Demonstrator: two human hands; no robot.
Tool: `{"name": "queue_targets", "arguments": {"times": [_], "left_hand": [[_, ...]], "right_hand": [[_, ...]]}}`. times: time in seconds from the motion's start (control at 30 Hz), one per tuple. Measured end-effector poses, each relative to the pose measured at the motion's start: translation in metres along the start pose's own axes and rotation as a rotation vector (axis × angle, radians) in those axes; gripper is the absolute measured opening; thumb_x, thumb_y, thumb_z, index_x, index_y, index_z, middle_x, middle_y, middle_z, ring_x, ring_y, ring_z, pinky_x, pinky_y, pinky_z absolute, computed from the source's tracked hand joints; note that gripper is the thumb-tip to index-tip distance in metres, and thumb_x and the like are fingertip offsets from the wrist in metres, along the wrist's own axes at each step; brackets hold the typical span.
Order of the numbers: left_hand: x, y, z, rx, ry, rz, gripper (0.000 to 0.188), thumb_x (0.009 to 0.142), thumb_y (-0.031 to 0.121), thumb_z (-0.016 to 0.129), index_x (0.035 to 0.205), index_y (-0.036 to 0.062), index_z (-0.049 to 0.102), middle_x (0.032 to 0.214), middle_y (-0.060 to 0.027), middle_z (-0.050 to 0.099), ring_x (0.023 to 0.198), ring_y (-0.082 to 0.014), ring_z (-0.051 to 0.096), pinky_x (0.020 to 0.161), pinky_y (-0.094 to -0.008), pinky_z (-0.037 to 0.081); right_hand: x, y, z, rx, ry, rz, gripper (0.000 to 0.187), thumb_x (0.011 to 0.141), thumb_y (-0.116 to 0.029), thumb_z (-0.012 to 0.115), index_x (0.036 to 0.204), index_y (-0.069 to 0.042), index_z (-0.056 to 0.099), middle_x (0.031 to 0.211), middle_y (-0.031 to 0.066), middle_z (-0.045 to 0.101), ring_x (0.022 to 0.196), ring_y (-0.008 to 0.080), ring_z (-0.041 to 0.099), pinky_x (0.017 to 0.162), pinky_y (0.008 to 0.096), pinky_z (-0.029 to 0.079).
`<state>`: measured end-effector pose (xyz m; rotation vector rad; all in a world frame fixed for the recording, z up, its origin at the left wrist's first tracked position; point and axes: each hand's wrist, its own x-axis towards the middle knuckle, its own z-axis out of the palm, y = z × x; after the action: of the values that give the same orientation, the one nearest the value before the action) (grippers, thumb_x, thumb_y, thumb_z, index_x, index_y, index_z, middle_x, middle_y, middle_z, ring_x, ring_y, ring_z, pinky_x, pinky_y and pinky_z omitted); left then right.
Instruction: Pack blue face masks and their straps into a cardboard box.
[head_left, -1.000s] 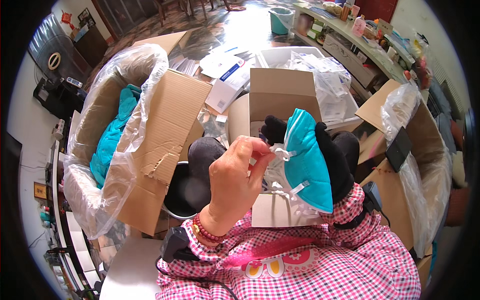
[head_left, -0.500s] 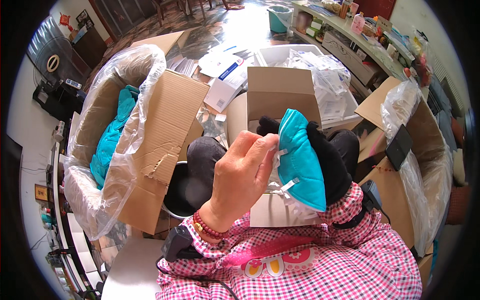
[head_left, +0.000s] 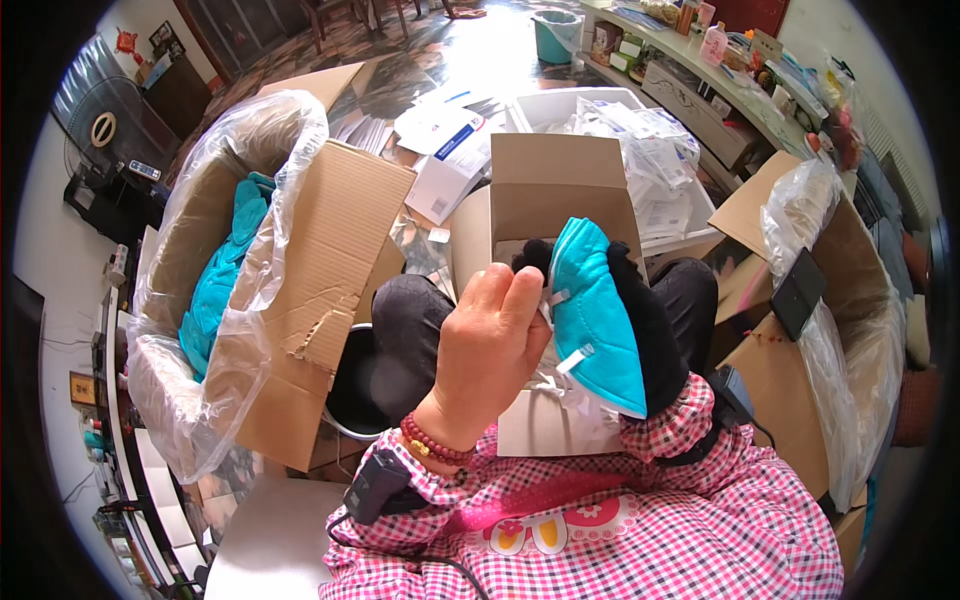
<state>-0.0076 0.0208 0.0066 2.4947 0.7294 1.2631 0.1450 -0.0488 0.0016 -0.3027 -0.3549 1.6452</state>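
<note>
My right hand (head_left: 650, 330), in a black glove, grips a turquoise face mask (head_left: 597, 325) with white strap ends on its near edge. The mask stands tilted on its side, its narrow end down toward me. My bare left hand (head_left: 487, 335), with a red bead bracelet (head_left: 436, 443) at the wrist, is closed in a pinch at the mask's left edge. Between those fingers a bit of white strap shows; the fingertips are mostly hidden. Under both hands lies an open cardboard box (head_left: 556, 165), and white strips (head_left: 567, 397) hang over its near flap.
On the left, a plastic-lined carton (head_left: 358, 205) holds turquoise masks (head_left: 222, 285). Behind the box is a white bin (head_left: 530, 112) of clear-wrapped packets (head_left: 655, 150). A second lined carton (head_left: 770, 385) stands right, a phone (head_left: 798, 293) at its edge. A dark bucket (head_left: 360, 390) sits by my left knee.
My left hand has turned, with its fingers curled tighter at the mask's edge, and its forearm has shifted right. My right hand and the mask have moved slightly left.
</note>
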Motion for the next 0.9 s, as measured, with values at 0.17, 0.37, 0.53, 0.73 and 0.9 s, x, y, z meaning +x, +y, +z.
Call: {"name": "queue_targets", "arguments": {"times": [0.17,0.37,0.53,0.73,0.9], "left_hand": [[-0.012,-0.007,0.012,0.064,-0.097,-0.025,0.022,0.083,-0.004,0.062,0.098,0.0007,0.047,0.083,-0.0167,0.054,0.078,-0.0366,0.060,0.065,-0.0446,0.052],[-0.025,-0.012,0.027,-0.358,-0.087,-0.344,0.015,0.091,-0.005,0.056,0.105,-0.0006,0.051,0.079,-0.0166,0.059,0.069,-0.0330,0.061,0.066,-0.0385,0.052],[-0.024,-0.012,0.032,-0.786,0.017,-0.523,0.016,0.095,-0.004,0.054,0.110,0.0008,0.056,0.079,-0.0144,0.059,0.065,-0.0285,0.057,0.065,-0.0354,0.050],[-0.019,-0.012,0.013,-0.339,-0.080,-0.246,0.025,0.087,-0.007,0.059,0.110,0.0004,0.055,0.084,-0.0171,0.060,0.076,-0.0355,0.063,0.068,-0.0410,0.052],[-0.021,-0.006,0.011,-0.103,-0.109,-0.091,0.021,0.085,-0.003,0.062,0.104,0.0000,0.053,0.089,-0.0187,0.058,0.083,-0.0393,0.061,0.070,-0.0454,0.051]], "right_hand": [[0.003,0.002,-0.005,0.751,-0.137,0.150,0.057,0.106,-0.044,0.047,0.149,-0.006,0.046,0.148,0.0088,0.053,0.134,0.0194,0.052,0.112,0.0317,0.039],[0.003,0.003,-0.004,-0.086,0.154,-0.056,0.055,0.106,-0.041,0.047,0.146,-0.003,0.048,0.144,0.0130,0.056,0.128,0.0221,0.057,0.110,0.0345,0.043],[0.006,-0.001,0.004,-0.452,0.073,-0.120,0.051,0.106,-0.036,0.050,0.141,0.000,0.050,0.141,0.0153,0.058,0.125,0.0245,0.059,0.109,0.0367,0.045],[0.002,0.001,0.002,-0.366,0.158,-0.110,0.052,0.105,-0.038,0.052,0.141,0.000,0.052,0.137,0.0156,0.061,0.125,0.0246,0.059,0.107,0.0372,0.046],[-0.005,0.003,0.006,-0.360,0.139,-0.116,0.051,0.106,-0.039,0.049,0.139,0.000,0.053,0.135,0.0150,0.062,0.123,0.0244,0.060,0.106,0.0364,0.047]]}}
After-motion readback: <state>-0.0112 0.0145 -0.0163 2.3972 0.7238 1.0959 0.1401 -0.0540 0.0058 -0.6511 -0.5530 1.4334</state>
